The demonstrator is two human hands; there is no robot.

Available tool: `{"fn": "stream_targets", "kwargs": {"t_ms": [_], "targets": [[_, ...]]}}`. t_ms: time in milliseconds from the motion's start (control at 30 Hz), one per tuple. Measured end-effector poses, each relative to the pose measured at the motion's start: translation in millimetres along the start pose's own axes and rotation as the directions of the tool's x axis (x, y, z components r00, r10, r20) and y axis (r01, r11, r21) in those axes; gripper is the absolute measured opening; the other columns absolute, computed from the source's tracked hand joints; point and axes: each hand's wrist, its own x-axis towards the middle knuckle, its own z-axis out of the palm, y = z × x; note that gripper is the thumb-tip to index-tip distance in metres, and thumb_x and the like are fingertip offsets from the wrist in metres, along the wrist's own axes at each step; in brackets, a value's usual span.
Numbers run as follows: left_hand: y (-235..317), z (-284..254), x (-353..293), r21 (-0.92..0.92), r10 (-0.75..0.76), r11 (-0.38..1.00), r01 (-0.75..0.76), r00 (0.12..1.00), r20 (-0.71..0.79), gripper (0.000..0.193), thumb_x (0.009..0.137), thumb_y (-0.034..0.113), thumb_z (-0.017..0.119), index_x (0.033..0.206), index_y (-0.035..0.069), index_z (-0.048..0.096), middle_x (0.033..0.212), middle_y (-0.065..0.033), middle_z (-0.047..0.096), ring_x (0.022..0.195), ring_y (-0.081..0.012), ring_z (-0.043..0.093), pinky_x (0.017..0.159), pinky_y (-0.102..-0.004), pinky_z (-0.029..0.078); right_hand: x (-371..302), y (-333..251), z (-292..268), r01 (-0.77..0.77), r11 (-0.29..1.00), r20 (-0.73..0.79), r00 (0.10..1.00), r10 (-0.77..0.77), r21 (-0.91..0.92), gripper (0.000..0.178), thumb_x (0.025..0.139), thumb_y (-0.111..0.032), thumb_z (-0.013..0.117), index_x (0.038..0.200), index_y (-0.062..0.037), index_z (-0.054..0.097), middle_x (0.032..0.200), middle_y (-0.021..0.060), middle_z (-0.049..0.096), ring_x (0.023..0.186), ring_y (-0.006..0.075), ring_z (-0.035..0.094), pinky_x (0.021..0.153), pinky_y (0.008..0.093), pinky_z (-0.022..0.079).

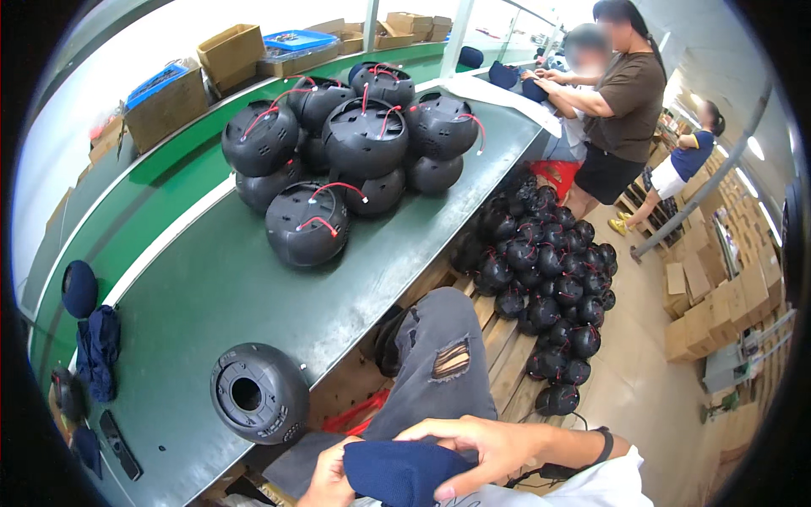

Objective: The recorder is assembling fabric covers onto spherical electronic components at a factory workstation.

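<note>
While my knee in ripped grey trousers (435, 380) was bent beside the green table (194, 300), both hands were on one dark blue cloth (401, 471), low over my lap. Left hand (328, 477) gripped its left edge; right hand (473, 448) pinched the other side, thumb at the near edge, fingers across the top. Hands near each other, cloth between them. Just ahead of the left hand, one black round housing (283, 384) sat tilted at the table edge, round opening showing. Farther up the table: a stack of black housings (365, 139), red wires sticking out. Table's left: a crumpled blue cloth (99, 355), a blue round piece (79, 289), and a long black part (120, 445) lying flat. Right of my knee, a big pile of black round units (549, 270) lay by wooden slats (508, 359). A co-worker in a brown shirt (629, 84) stood past the table's far end; cardboard boxes (731, 313) were stacked at far right.
</note>
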Motion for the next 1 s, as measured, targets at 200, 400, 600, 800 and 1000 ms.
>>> {"fn": "stream_targets", "kwargs": {"t_ms": [200, 400, 600, 800, 1000], "targets": [[8, -16, -12, -0.445, 0.082, 0.888, -0.119, 0.991, -0.102, 0.044, 0.078, 0.039, 0.071, 0.061, 0.010, 0.043, 0.066, -0.0066, 0.050, 0.065, -0.0240, 0.046, 0.085, -0.0465, 0.046, 87, 101, -41, -0.333, 0.727, 0.781, 0.441, -0.442, 0.600, 0.020, 0.084, -0.001, 0.070, 0.101, 0.0011, 0.059, 0.110, 0.0094, 0.065, 0.113, 0.0198, 0.059, 0.109, 0.0428, 0.040], [39, -30, -26, -0.021, 0.194, 0.981, -0.194, 0.981, 0.022, 0.015, 0.099, 0.013, 0.066, 0.097, -0.002, 0.064, 0.093, -0.0045, 0.065, 0.086, -0.0128, 0.058, 0.078, -0.0309, 0.047, 124, 67, 0, -0.096, 0.992, 0.991, 0.116, -0.066, 0.077, 0.035, 0.089, -0.022, 0.078, 0.110, 0.0023, 0.063, 0.107, 0.0161, 0.069, 0.094, 0.0219, 0.064, 0.088, 0.0397, 0.049], [63, -32, -36, 0.192, 0.173, 0.967, -0.169, 0.985, -0.006, 0.020, 0.098, 0.016, 0.071, 0.102, -0.002, 0.062, 0.093, -0.0066, 0.066, 0.088, -0.0154, 0.059, 0.082, -0.0331, 0.047, 142, 70, 29, 0.229, 0.901, 0.922, 0.033, -0.385, 0.368, 0.019, 0.097, -0.013, 0.071, 0.101, 0.0057, 0.068, 0.106, 0.0224, 0.073, 0.108, 0.0317, 0.069, 0.108, 0.0474, 0.046], [28, -37, -48, -0.175, -0.057, 0.983, 0.050, 0.998, -0.035, 0.061, 0.084, 0.025, 0.088, 0.123, -0.003, 0.052, 0.108, -0.0089, 0.068, 0.111, -0.0201, 0.062, 0.102, -0.0342, 0.043, 129, 91, 20, -0.371, 0.891, 0.929, 0.346, -0.128, 0.261, 0.018, 0.102, -0.010, 0.060, 0.116, 0.0006, 0.054, 0.103, 0.0051, 0.062, 0.094, 0.0164, 0.062, 0.088, 0.0381, 0.048], [-20, -36, -37, -0.622, 0.097, 0.770, -0.142, 0.990, -0.106, 0.047, 0.085, 0.021, 0.083, 0.113, 0.001, 0.052, 0.108, -0.0038, 0.062, 0.101, -0.0099, 0.060, 0.089, -0.0251, 0.047, 104, 114, 23, -0.826, 0.477, 0.936, 0.352, 0.020, 0.300, 0.049, 0.086, -0.028, 0.060, 0.119, 0.0067, 0.051, 0.104, 0.0108, 0.062, 0.098, 0.0193, 0.062, 0.091, 0.0336, 0.047]]}}
